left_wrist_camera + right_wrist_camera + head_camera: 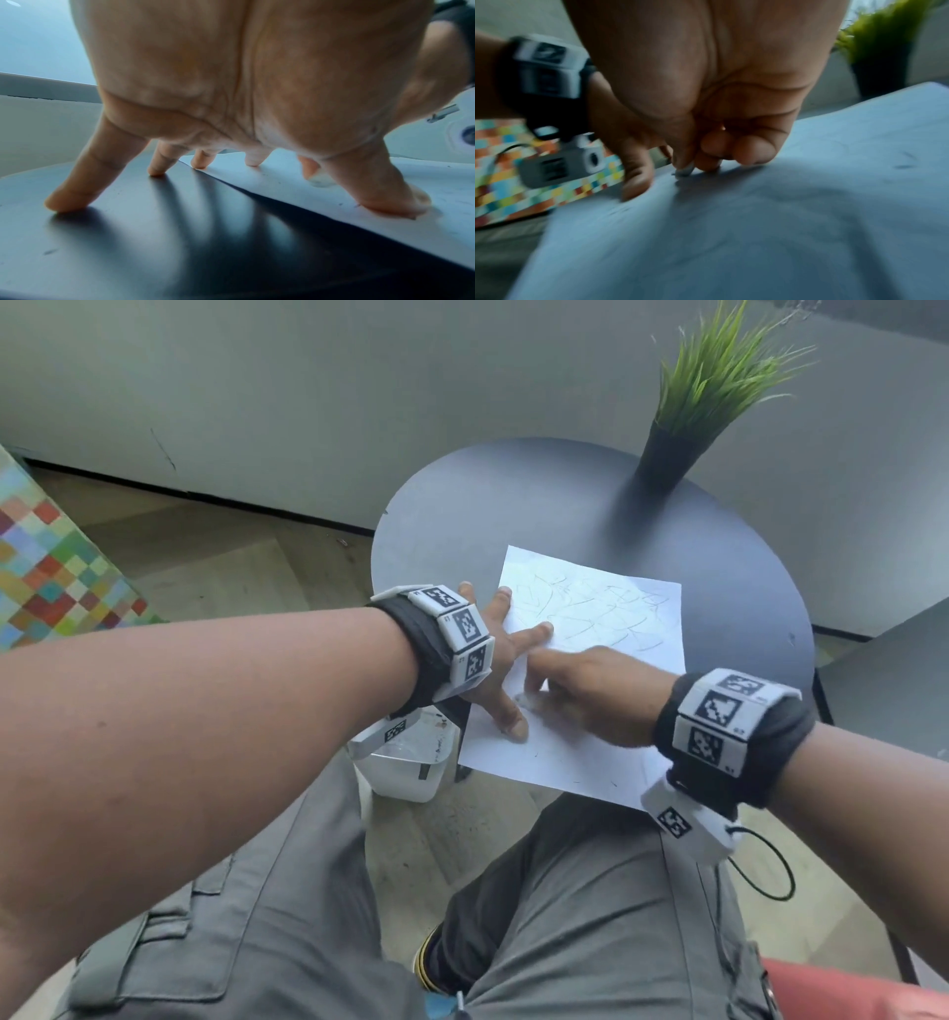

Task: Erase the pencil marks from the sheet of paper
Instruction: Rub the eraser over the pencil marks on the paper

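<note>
A white sheet of paper (590, 670) with faint pencil scribbles (590, 613) on its far half lies on a round dark table (539, 505). My left hand (506, 660) is spread flat, its straight fingers (380, 188) pressing down the sheet's left edge and the table beside it. My right hand (585, 690) is curled over the middle of the sheet and pinches a small whitish eraser (684, 171) against the paper, close to the left thumb. In the left wrist view the eraser (320, 180) shows just behind that thumb. The sheet's near edge hangs over the table rim.
A black pot with green grass-like plant (693, 418) stands at the table's far side. A white bin (405, 762) sits on the floor under my left wrist. A checkered multicoloured surface (56, 567) lies to the left. My knees are below the table's near edge.
</note>
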